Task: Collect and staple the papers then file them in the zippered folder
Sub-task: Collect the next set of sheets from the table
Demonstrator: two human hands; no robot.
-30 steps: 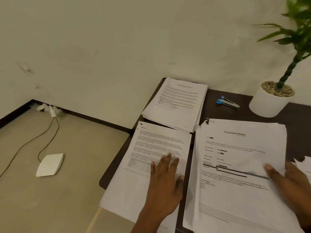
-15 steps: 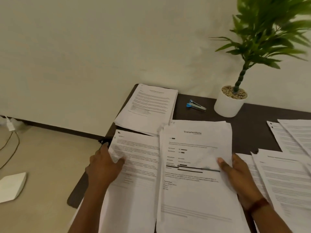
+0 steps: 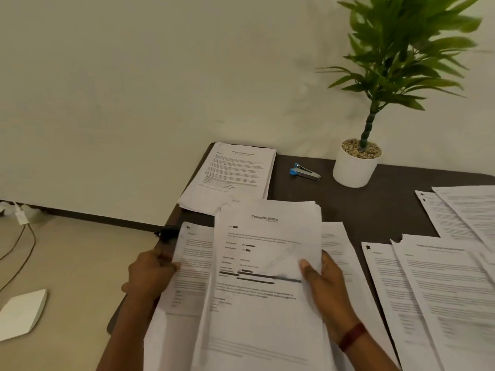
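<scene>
Stapler (image 3: pixel 304 172) serves as our landmark, lying untouched on the dark surface (image 3: pixel 361 210). Nearer us than the stapler, our right hand (image 3: pixel 324 287) pinches the right edge of the letterhead stack (image 3: pixel 267 263), thumb on top and fingers beneath, so the bundle moves as one. Nearer and left of the stapler, our left hand (image 3: pixel 150 277) grips the edge of the lower sheets (image 3: pixel 192 271), which the stack partly overlaps; we judge we are merging the two. Another pile (image 3: pixel 233 175) lies just left of the stapler, and loose pages (image 3: pixel 442 290) fan out to its right, uncollected. We see no zippered folder.
</scene>
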